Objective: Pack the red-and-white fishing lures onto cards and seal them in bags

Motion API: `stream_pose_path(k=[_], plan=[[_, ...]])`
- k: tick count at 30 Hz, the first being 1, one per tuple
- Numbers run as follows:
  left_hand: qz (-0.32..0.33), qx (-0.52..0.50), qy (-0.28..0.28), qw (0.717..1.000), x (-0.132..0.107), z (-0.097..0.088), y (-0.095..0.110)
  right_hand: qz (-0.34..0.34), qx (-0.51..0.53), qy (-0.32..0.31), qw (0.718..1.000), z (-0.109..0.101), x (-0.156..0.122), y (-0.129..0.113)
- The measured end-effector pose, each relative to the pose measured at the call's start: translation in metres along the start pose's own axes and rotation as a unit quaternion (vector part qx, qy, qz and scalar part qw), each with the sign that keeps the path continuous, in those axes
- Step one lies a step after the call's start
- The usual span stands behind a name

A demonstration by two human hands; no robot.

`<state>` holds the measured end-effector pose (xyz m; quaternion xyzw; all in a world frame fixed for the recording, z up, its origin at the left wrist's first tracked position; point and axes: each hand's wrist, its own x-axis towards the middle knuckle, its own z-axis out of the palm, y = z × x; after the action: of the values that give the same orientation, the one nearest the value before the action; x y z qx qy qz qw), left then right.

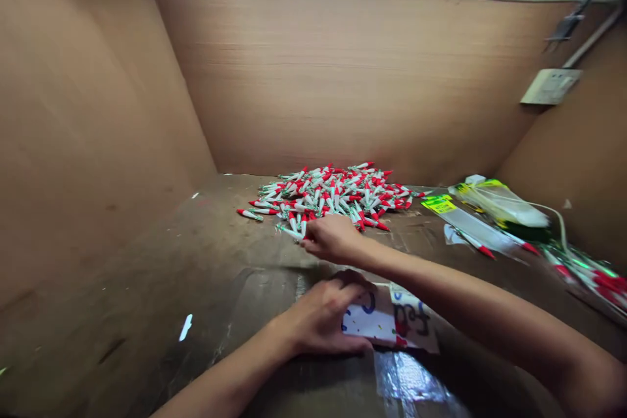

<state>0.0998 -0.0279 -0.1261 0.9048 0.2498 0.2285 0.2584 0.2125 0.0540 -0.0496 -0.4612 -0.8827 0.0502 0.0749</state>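
Note:
My right hand (330, 238) reaches over the near edge of a pile of slim red-and-white torpedo-shaped pieces (337, 194) with greenish, wiry ends. Its fingers are closed on one such piece (292, 233), whose white body and wiry end stick out to the left. My left hand (328, 317) lies below it, thumb and fingers closed around the left part of a white paper packet (377, 320) with blue and black lettering and coloured specks. My right forearm passes above this packet's far right side.
On the right lie clear plastic sleeves (509, 202) with yellow-green headers, and a single sleeve (470, 222) beside red-tipped pieces. More pieces (597, 277) lie at the right edge. Clear tape (406, 375) shines on the cardboard surface. A white scrap (185, 327) lies left. Brown panels (343, 78) enclose the surface.

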Motion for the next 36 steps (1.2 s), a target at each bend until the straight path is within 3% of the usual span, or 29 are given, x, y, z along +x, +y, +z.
stream_pose_path(k=[4,7,10,13,17,20,24,26,29,30,33,36], plan=[[-0.023,-0.042,0.054,0.997,0.005,-0.006,0.001,-0.005,0.206,0.097,0.974,-0.046,-0.073,0.067],[-0.042,-0.040,0.071,0.996,0.007,-0.005,-0.001,0.073,0.242,0.134,0.958,-0.061,-0.143,0.122],[-0.066,-0.023,0.087,0.994,0.008,-0.003,-0.002,0.123,0.247,0.092,0.957,-0.051,-0.196,0.156],[-0.065,-0.011,0.088,0.994,0.011,-0.001,-0.001,0.105,0.220,0.046,0.969,-0.027,-0.217,0.155],[-0.056,-0.001,0.074,0.996,0.016,0.002,0.006,0.059,0.109,0.074,0.990,0.007,-0.200,0.116],[-0.061,0.000,0.065,0.996,0.016,0.003,0.011,-0.015,0.061,0.078,0.995,0.015,-0.181,0.091],[-0.076,0.005,0.052,0.996,0.013,0.000,0.010,-0.125,0.138,0.028,0.982,0.006,-0.166,0.099],[-0.072,0.001,0.050,0.996,0.013,-0.002,0.009,-0.077,0.189,0.045,0.978,0.005,-0.155,0.121],[-0.061,-0.005,0.047,0.997,0.012,-0.005,0.007,0.114,0.160,0.137,0.971,0.017,-0.126,0.158],[-0.059,-0.007,0.043,0.997,0.012,-0.005,0.007,0.147,0.143,0.150,0.967,0.024,-0.114,0.168],[-0.064,-0.013,0.026,0.998,0.010,-0.005,0.008,0.181,0.121,0.162,0.963,0.043,-0.083,0.184],[-0.069,-0.013,0.010,0.998,0.009,-0.005,0.009,0.208,0.108,0.183,0.955,0.047,-0.063,0.183]])
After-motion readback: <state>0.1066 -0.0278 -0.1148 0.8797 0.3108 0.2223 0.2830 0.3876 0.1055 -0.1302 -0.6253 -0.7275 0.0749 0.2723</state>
